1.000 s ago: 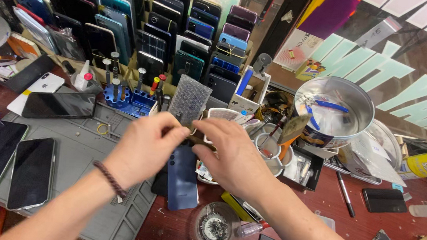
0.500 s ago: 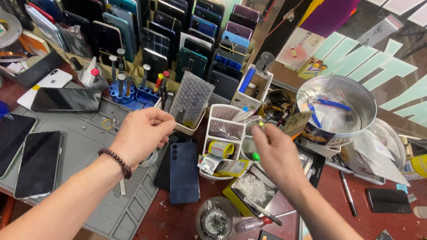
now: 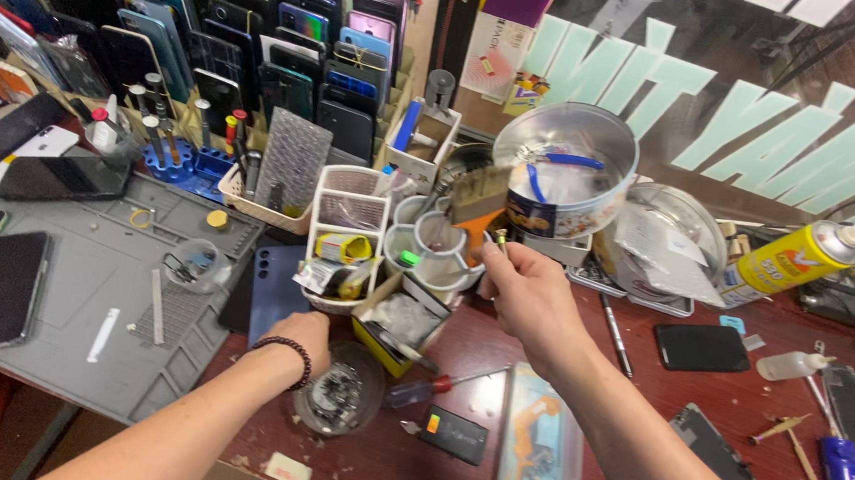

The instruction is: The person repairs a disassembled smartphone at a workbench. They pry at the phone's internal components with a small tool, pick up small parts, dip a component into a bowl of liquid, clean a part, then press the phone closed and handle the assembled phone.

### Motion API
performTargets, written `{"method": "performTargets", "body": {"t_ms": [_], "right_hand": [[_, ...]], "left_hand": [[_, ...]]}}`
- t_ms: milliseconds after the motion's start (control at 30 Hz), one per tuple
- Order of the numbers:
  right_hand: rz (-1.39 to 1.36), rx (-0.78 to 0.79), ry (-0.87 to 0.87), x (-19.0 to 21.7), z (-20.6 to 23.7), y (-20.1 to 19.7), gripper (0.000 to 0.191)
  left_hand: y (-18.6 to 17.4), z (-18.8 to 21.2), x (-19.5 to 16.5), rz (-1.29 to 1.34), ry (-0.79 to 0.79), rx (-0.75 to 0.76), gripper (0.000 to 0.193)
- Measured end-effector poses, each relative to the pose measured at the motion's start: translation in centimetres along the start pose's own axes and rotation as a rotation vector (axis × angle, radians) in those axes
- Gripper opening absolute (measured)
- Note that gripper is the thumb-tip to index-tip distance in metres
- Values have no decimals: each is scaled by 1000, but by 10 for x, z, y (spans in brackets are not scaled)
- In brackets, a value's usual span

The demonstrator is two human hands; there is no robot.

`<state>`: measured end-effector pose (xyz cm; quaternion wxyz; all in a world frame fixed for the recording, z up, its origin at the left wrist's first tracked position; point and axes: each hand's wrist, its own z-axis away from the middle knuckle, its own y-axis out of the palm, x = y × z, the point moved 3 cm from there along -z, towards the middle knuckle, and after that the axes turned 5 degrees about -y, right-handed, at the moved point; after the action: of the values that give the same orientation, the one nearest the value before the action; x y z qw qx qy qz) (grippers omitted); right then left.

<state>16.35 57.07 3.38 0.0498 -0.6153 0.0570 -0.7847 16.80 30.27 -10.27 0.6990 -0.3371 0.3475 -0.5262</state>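
Your right hand (image 3: 529, 292) pinches 1 small brush (image 3: 482, 199) over 3 white cups (image 3: 437, 251); left hand (image 3: 303, 334) rests open, touching 1 blue phone (image 3: 274, 289) w/ nothing gripped. Little free room btw the white basket (image 3: 349, 210) and the round tin (image 3: 573, 170).

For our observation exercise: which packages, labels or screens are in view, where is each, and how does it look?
Spray can: far right, lying tilted, yellow with white cap.
Blister pack: front centre, flat, clear over blue, orange item inside.
Dark phone: right, flat, black screen.
Box: by left hand, yellow, open.
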Motion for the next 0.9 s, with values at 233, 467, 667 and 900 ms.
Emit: {"method": "performTargets", "body": {"t_ms": [233,467,667,900], "right_hand": [[49,76,-71,-14,25,-83,30],[73,52,-57,-29,48,-127,28],[132,-71,-28,-50,88,-177,25],[29,-283,58,-88,159,-269,26]], "left_hand": [[19,19,9,-104,-144,-94,28],[-21,95,8,50,-352,130,29],[-36,117,-77,372,-134,318,9],[-33,120,-240,556,196,416,15]]}}
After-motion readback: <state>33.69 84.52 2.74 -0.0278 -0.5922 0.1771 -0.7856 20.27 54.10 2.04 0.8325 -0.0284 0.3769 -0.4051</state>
